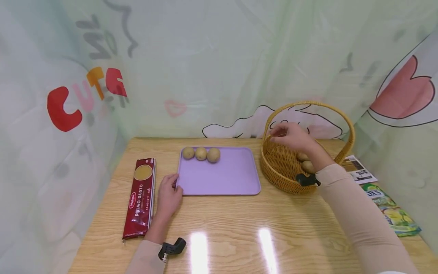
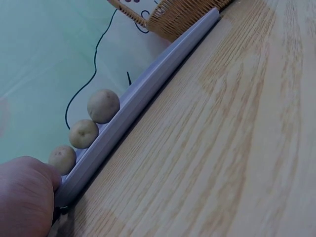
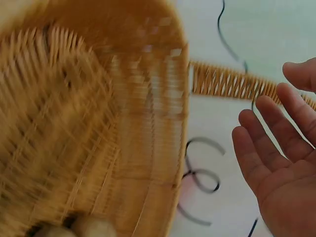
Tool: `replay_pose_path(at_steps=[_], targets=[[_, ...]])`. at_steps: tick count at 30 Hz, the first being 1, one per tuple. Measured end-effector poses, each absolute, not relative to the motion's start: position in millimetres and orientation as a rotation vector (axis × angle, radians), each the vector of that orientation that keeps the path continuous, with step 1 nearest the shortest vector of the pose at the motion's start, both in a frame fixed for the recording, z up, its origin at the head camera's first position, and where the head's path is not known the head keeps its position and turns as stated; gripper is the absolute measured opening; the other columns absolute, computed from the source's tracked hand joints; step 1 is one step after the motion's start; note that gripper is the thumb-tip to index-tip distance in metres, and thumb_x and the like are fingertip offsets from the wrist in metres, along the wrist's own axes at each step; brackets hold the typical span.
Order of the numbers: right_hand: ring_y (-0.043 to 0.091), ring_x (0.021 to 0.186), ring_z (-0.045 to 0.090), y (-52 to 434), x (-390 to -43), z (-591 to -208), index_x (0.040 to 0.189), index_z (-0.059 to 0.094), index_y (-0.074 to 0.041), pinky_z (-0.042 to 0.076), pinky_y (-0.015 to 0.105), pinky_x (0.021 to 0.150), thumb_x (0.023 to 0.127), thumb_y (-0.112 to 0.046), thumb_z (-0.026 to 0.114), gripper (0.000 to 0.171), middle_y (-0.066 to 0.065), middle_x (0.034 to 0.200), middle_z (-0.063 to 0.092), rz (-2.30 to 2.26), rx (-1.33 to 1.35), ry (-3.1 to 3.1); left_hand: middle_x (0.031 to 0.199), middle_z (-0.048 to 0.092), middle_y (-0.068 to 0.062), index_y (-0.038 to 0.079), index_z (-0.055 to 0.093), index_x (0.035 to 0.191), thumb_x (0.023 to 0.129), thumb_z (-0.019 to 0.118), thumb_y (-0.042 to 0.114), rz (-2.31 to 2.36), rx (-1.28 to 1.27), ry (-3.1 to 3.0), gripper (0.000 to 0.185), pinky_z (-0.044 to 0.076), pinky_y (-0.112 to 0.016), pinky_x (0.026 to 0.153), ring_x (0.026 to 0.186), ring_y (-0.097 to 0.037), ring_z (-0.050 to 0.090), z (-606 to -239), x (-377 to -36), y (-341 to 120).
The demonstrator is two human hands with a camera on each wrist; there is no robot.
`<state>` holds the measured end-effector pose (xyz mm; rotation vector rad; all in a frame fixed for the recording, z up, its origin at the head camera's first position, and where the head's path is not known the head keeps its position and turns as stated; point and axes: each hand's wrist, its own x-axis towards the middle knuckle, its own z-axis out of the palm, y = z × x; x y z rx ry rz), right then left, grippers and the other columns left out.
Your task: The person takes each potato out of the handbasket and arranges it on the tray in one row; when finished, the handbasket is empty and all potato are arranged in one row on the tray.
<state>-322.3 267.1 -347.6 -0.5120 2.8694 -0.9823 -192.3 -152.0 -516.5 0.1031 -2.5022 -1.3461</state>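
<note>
My left hand (image 1: 170,195) holds the lilac tray (image 1: 219,177) at its front left corner, thumb by the front edge and fingers along the left side. Three potatoes (image 1: 200,153) sit in a row in the tray's back left part. Over the wicker basket (image 1: 281,161), beneath its arched handle (image 1: 309,102), is my right hand (image 1: 291,137). Its fingers are apart and hold nothing, as the right wrist view shows. Inside the basket lie more potatoes (image 1: 308,166), partly hidden by my right forearm.
A red spaghetti packet (image 1: 138,199) lies left of the tray. Right of the basket are a printed packet (image 1: 359,170) and a green bag (image 1: 393,213), partly behind my right sleeve. A printed curtain (image 1: 205,68) hangs behind the wooden table (image 1: 232,228).
</note>
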Motion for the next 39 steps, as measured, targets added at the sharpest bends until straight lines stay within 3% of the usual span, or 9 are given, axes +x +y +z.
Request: replay_pose_path(at_steps=[10,16,24,33,39], targets=[[0.038,0.115,0.053,315,-344,-366,0.128,0.058,0.0,0.047,0.051,0.091,0.09,-0.022,0.068,0.045,0.024,0.124,0.058,-0.87,-0.412,2.906,0.124,0.057,-0.012,-0.002,0.061,0.127,0.083,0.061,-0.002,-1.325,0.101,-2.51,0.044,0.052,-0.039,0.085,0.099,-0.025,0.058,-518,-193,-153],[0.047,0.114,0.051,340,-354,-383,0.126,0.056,0.01,0.043,0.059,0.094,0.089,-0.015,0.069,0.047,0.033,0.123,0.055,-0.758,-0.427,2.895,0.124,0.057,-0.012,-0.002,0.061,0.127,0.083,0.061,-0.002,-1.331,0.096,-2.507,0.044,0.052,-0.038,0.086,0.099,-0.025,0.058,-519,-193,-154],[0.046,0.109,0.045,362,-355,-395,0.122,0.056,0.014,0.039,0.061,0.093,0.087,-0.01,0.067,0.044,0.031,0.118,0.047,-0.653,-0.35,2.868,0.124,0.057,-0.011,-0.002,0.061,0.127,0.083,0.06,-0.002,-1.334,0.087,-2.51,0.044,0.052,-0.037,0.084,0.099,-0.024,0.058,-518,-194,-155],[0.033,0.093,0.056,365,-350,-394,0.123,0.059,0.007,0.05,0.048,0.08,0.079,-0.02,0.073,0.053,0.023,0.113,0.061,-0.481,-0.259,2.752,0.124,0.057,-0.01,-0.001,0.061,0.127,0.083,0.061,-0.002,-1.341,0.092,-2.512,0.044,0.052,-0.036,0.085,0.099,-0.023,0.058,-520,-195,-154],[0.033,0.093,0.056,368,-351,-398,0.121,0.059,0.008,0.05,0.049,0.08,0.082,-0.024,0.073,0.053,0.022,0.108,0.062,-0.48,-0.263,2.717,0.123,0.058,-0.011,-0.002,0.062,0.126,0.082,0.061,-0.004,-1.325,0.077,-2.489,0.044,0.052,-0.037,0.085,0.097,-0.024,0.059,-521,-195,-155]])
